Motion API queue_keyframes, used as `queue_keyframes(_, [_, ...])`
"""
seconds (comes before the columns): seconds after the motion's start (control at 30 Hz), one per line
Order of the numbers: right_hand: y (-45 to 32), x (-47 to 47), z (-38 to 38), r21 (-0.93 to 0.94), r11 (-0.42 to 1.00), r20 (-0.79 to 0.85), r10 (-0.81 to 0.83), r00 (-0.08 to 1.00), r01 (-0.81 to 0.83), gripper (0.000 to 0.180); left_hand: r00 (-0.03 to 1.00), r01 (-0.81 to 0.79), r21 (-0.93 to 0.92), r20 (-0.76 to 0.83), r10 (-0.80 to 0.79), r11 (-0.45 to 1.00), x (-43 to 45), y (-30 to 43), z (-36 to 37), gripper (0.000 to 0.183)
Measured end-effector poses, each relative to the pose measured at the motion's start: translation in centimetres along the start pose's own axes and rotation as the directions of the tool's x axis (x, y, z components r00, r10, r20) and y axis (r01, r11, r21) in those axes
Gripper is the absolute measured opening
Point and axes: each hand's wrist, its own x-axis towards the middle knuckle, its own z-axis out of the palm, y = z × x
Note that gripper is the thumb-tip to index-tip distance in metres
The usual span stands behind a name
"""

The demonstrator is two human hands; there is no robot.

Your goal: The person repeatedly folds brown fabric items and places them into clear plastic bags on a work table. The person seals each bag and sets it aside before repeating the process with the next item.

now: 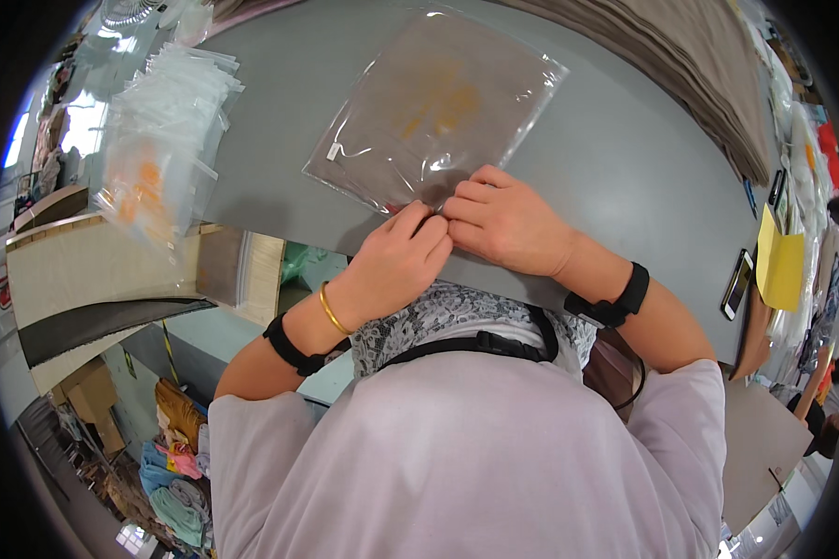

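Note:
A clear plastic bag (419, 105) lies flat on the grey table (622, 175), with a folded taupe garment showing through it. Orange printing marks the bag's middle, and a small white tag (333, 151) shows near its left corner. My left hand (398, 262) and my right hand (507, 223) meet at the bag's near edge, fingers bent and pinching it close together. A small bit of red shows beside my left fingertips. My fingers hide most of that edge, so what lies between them cannot be made out.
A fanned stack of clear plastic bags (175, 105) lies at the left. Folded taupe fabric (678, 63) is piled along the far right. Near the right edge are a phone (737, 285) and yellow paper (779, 262). One packed bag (221, 265) rests on a lower wooden surface at left.

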Motion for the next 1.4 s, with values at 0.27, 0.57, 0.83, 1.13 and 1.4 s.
queue_keyframes(0.27, [9.5,-5.3,-7.1,-0.362,0.931,0.138,0.093,0.986,-0.037,0.015,0.996,-0.045,-0.094,-0.086,0.037,0.995,-5.3,-1.5,-0.5,0.017])
queue_keyframes(0.57, [2.1,4.4,-13.2,-0.388,0.918,-0.107,-0.134,0.985,0.083,0.021,0.905,0.326,-0.303,-0.172,-0.388,0.896,-1.5,-0.2,-7.1,0.066])
queue_keyframes(0.83, [-3.3,11.2,-13.0,-0.116,0.981,-0.179,-0.174,0.968,0.155,0.024,0.489,0.151,-0.987,0.027,-0.872,0.053,-16.4,2.5,-10.8,0.034])
queue_keyframes(1.13, [7.1,-1.6,-5.0,0.289,0.592,0.244,0.714,0.656,-0.752,0.017,-0.544,-0.564,-0.81,0.221,-0.809,0.158,-40.9,2.8,1.0,0.043])
queue_keyframes(1.4, [5.0,-6.2,-7.7,0.234,0.381,0.265,0.86,0.436,-0.894,0.019,-0.274,0.955,-0.247,-0.513,-0.813,-0.166,-44.3,-12.3,4.2,0.048])
